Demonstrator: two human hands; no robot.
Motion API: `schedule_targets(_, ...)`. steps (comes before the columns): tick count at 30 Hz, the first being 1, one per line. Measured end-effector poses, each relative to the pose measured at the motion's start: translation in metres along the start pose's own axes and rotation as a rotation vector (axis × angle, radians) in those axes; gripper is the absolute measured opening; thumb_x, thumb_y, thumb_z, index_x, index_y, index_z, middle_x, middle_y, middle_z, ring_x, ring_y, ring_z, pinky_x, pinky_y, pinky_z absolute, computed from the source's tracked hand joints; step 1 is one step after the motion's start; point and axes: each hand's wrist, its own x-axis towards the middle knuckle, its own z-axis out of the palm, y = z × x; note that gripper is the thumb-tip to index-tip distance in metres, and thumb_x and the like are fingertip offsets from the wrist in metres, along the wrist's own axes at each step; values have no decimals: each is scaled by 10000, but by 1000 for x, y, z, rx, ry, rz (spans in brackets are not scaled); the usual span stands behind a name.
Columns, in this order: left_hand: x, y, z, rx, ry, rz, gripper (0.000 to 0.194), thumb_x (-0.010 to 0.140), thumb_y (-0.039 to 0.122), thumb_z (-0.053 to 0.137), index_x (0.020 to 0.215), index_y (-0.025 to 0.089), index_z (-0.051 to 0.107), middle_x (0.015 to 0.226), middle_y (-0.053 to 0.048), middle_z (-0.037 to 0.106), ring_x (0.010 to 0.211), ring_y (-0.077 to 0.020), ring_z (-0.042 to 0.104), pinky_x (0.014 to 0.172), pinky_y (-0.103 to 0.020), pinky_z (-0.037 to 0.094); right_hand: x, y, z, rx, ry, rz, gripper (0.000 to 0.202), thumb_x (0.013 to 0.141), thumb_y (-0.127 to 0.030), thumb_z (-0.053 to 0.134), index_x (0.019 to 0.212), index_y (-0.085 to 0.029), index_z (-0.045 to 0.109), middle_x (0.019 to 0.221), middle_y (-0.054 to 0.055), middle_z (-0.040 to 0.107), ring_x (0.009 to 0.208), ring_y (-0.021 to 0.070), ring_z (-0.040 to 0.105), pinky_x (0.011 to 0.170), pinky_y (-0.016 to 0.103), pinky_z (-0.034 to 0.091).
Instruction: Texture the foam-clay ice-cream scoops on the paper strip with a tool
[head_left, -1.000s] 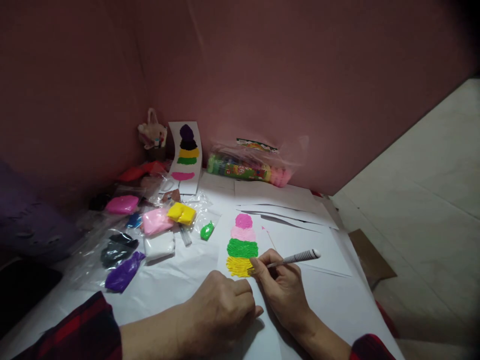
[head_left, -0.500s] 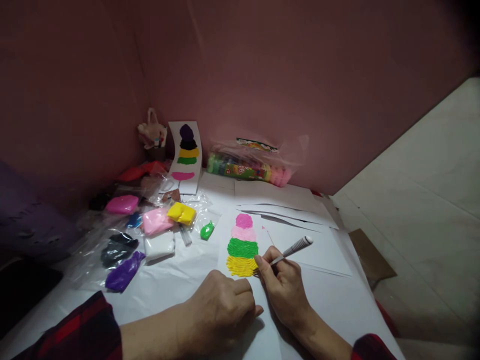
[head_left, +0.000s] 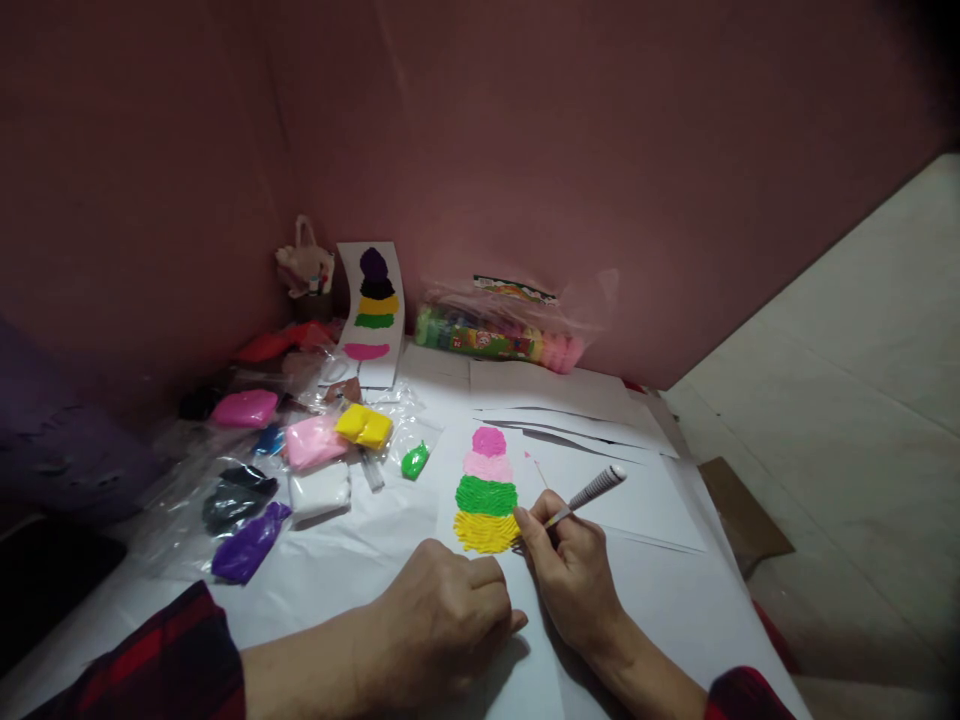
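The right hand, fingers clamped on the pen tool, textures the yellow clay band; the left hand, fingers curled together, presses the paper card at 6 o'clock of the band. Next calls for small, light strokes.

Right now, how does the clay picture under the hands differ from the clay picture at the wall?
The near picture lies flat; the far picture stands curved against the wall. The near one's top band is pink; the far one's is dark purple. The right hand works at the near one with a tool; nothing touches the far one. Both show stacked bands with green and yellow.
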Motion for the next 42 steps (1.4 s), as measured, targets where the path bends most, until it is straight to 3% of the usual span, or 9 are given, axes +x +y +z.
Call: schedule_targets(42,1,0,-2,-7,7,-6,255,908,154,471,663,158,542,617,2,603,425,-102,470,396,-254,276,1,7,-3,-78,12,119,367,944,-439,453,641,-242,387,490,-39,462,445,144,464,481,241,365)
